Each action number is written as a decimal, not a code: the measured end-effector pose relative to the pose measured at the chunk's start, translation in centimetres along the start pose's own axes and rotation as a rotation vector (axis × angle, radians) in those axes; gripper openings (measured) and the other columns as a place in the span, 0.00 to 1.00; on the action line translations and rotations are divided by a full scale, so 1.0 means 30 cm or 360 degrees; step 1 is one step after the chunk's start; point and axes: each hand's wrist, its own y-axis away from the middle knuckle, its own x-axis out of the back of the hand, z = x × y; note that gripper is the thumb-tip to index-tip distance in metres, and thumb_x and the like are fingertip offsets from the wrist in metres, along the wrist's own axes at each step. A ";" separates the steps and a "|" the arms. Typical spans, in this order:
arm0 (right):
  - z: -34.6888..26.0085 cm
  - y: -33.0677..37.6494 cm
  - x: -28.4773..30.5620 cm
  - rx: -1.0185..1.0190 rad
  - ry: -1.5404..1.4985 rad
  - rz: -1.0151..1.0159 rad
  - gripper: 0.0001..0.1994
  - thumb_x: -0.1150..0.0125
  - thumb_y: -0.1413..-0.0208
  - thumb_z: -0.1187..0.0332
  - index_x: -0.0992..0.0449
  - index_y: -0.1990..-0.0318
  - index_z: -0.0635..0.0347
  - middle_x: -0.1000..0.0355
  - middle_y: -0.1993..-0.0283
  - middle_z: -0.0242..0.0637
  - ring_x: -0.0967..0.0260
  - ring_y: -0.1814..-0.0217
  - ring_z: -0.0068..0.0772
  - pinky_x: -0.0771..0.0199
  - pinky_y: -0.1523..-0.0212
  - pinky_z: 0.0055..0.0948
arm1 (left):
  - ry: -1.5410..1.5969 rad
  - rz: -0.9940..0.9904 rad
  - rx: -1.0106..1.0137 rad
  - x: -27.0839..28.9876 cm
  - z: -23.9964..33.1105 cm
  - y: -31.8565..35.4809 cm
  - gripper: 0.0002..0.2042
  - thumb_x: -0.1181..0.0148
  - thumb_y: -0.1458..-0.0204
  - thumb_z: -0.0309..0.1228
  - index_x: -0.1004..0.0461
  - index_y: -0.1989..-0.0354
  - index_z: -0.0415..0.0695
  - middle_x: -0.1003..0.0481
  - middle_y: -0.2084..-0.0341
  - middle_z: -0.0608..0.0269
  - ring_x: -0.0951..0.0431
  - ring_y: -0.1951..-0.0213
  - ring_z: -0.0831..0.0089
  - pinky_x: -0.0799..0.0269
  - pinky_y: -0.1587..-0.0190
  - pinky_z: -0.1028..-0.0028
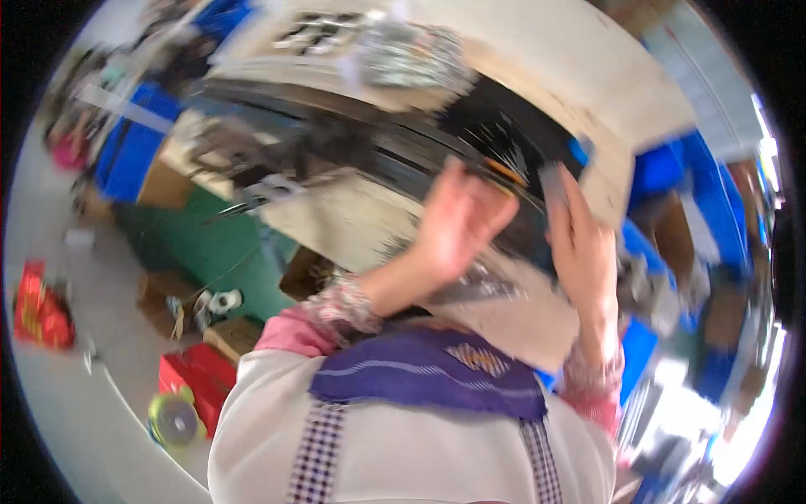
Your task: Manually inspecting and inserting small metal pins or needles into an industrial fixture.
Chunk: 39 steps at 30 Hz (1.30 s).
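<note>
My left hand (pixel 466 220) is over the middle of the workbench, palm partly showing, its fingers smeared by motion. Right by its fingertips lies an orange-and-yellow strip (pixel 506 175), perhaps a tool handle; whether the hand touches it I cannot tell. My right hand (pixel 585 248) is to the right of it, thumb and fingers pinching a small grey flat piece (pixel 552 183). Beyond both hands a black tray or mat (pixel 495 113) holds several thin, shiny, needle-like pieces. Below my left hand lies a clear plastic bag (pixel 478 284) with small dark bits.
A dark metal bar or machine (pixel 336 126) runs across the bench. A clear bag of metal parts (pixel 411 55) sits at the back. Blue bins (pixel 138 143) stand left, more blue bins (pixel 714 189) right. Cardboard boxes and a red box (pixel 197 374) are on the floor.
</note>
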 end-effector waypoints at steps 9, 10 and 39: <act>-0.008 0.035 -0.044 0.0136 0.0658 -0.0284 0.23 0.47 0.53 0.76 0.33 0.46 0.76 0.28 0.79 0.47 0.27 0.78 0.45 0.27 0.76 0.39 | -0.0190 0.0373 0.0465 -0.108 0.016 -0.028 0.28 0.59 0.38 0.51 0.35 0.53 0.32 0.31 0.50 0.49 0.32 0.45 0.61 0.39 0.38 0.66; -0.010 0.035 -0.047 0.0237 0.0700 -0.0273 0.24 0.47 0.55 0.76 0.33 0.48 0.81 0.27 0.80 0.45 0.26 0.79 0.42 0.26 0.78 0.35 | -0.0184 0.0345 0.0471 -0.110 0.017 -0.027 0.27 0.58 0.38 0.51 0.34 0.53 0.32 0.31 0.50 0.49 0.32 0.46 0.61 0.37 0.39 0.65; 0.156 0.279 -0.405 0.0358 -0.0480 -0.0859 0.05 0.47 0.48 0.70 0.29 0.65 0.60 0.26 0.66 0.41 0.26 0.66 0.46 0.26 0.68 0.42 | -0.3935 0.1900 -0.0275 0.262 0.969 0.600 0.41 0.42 0.49 0.34 0.60 0.30 0.41 0.34 0.43 0.40 0.29 0.47 0.47 0.32 0.46 0.60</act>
